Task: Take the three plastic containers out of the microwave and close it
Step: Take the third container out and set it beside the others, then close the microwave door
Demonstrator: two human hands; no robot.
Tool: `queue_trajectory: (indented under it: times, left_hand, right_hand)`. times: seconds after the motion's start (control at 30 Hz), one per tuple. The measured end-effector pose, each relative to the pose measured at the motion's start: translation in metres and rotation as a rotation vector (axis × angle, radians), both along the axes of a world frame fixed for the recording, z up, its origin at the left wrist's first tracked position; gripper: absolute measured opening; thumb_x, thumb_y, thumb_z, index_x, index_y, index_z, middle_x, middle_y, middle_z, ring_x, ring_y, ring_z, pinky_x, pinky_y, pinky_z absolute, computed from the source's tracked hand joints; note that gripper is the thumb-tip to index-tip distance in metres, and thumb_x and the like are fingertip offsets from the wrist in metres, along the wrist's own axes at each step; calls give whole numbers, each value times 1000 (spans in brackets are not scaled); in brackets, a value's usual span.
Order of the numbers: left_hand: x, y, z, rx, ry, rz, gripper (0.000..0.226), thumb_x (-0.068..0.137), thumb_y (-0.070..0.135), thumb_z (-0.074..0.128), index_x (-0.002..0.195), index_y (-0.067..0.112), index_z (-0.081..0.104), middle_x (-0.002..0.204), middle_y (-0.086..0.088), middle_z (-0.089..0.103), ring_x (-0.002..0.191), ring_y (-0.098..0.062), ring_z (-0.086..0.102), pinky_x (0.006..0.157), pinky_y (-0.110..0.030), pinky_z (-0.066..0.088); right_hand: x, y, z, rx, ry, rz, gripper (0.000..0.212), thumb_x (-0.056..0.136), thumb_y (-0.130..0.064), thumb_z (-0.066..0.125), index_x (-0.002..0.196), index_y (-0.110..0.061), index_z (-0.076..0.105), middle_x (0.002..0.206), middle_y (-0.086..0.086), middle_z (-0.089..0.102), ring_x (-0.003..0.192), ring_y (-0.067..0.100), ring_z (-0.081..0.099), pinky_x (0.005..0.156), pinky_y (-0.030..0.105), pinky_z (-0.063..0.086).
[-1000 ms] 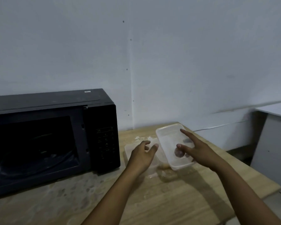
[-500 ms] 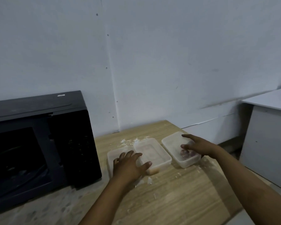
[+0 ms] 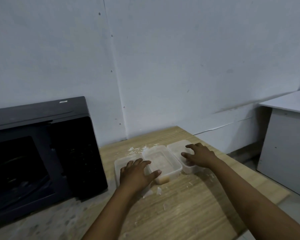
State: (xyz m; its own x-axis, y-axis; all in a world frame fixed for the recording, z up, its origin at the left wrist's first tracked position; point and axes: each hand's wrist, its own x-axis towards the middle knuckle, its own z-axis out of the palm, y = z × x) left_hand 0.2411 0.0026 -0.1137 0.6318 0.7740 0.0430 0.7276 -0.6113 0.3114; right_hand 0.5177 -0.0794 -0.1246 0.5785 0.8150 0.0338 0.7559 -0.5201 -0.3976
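Three clear plastic containers stand side by side on the wooden table [image 3: 180,215], just right of the black microwave [image 3: 42,153]. My left hand [image 3: 137,175] lies flat on the left container [image 3: 119,164], fingers apart, its thumb touching the middle container [image 3: 163,161], which has a brownish residue at its near end. My right hand [image 3: 199,156] rests with spread fingers over the right container [image 3: 176,147], covering most of it. The microwave's dark glass door looks shut against its front.
White crumbs and smears lie on the table around the containers. A pale wall stands close behind. A white cabinet [image 3: 287,144] stands to the right beyond the table's edge, with a gap of floor between.
My right hand set the third container down at the right end of the row. My left hand stayed on the left container. The view swung right, away from the microwave.
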Motion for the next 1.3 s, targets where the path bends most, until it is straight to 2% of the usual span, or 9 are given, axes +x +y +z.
queue_trajectory:
  times: [0.2,0.43,0.63,0.73,0.87,1.0,1.1,1.23,1.3]
  left_hand:
    - [-2,-3,1,17,-19,-2,71,86,78,39,146,40,44,161,9,33,149,-21,27,116,-44,22]
    - [-13,-5,3,64,-151,12,72,87,78,38,144,34,47,154,8,45,142,-18,40,111,-40,31]
    - [-64,-27,37,321,-287,-38,59,93,68,42,138,31,53,143,9,54,133,-14,48,106,-34,39]
    - [-110,-45,53,428,-316,-44,55,94,62,46,139,32,53,142,10,53,134,-10,46,109,-31,37]
    - [-176,-59,78,532,-354,69,54,94,60,47,140,32,52,144,11,51,136,-6,42,109,-29,35]
    - [-246,-66,97,622,-336,212,55,94,62,45,141,34,50,144,12,50,136,-5,41,109,-29,35]
    - [-289,-73,106,675,-312,306,55,94,63,45,140,34,52,143,12,52,135,-5,43,107,-26,34]
    - [-340,-88,121,765,-271,505,60,90,69,43,136,33,58,138,11,56,132,-8,48,105,-30,40]
    - [-360,-95,127,756,-219,622,67,87,75,40,138,34,56,142,11,54,136,-10,46,109,-36,38]
  right_hand:
    - [-9,-4,4,-29,-124,-29,61,93,-69,38,144,-35,44,156,2,32,141,30,31,109,51,27]
    - [-57,-9,25,94,-280,55,54,95,-65,37,137,-33,51,156,0,32,143,25,27,109,51,26]
    - [-129,-5,70,282,-213,222,55,96,-66,30,129,-32,59,149,-2,42,138,23,35,106,49,28]
    - [-174,-1,93,398,-222,337,53,96,-64,29,129,-33,57,146,-5,45,136,20,37,105,47,29]
    - [-243,8,115,517,-274,477,56,94,-68,29,130,-35,56,145,-6,46,135,18,38,105,46,29]
    - [-317,25,132,610,-344,649,68,88,-71,18,132,-33,54,142,-7,48,133,18,40,105,45,31]
    - [-359,46,139,637,-420,762,64,91,-68,22,135,-31,52,146,-4,46,137,19,37,108,46,29]
    - [-397,82,153,679,-583,774,60,93,-63,27,139,-32,50,150,1,47,139,30,38,112,54,23]
    - [-404,99,156,636,-585,728,60,95,-63,24,146,-38,40,155,0,41,142,33,34,113,57,16]
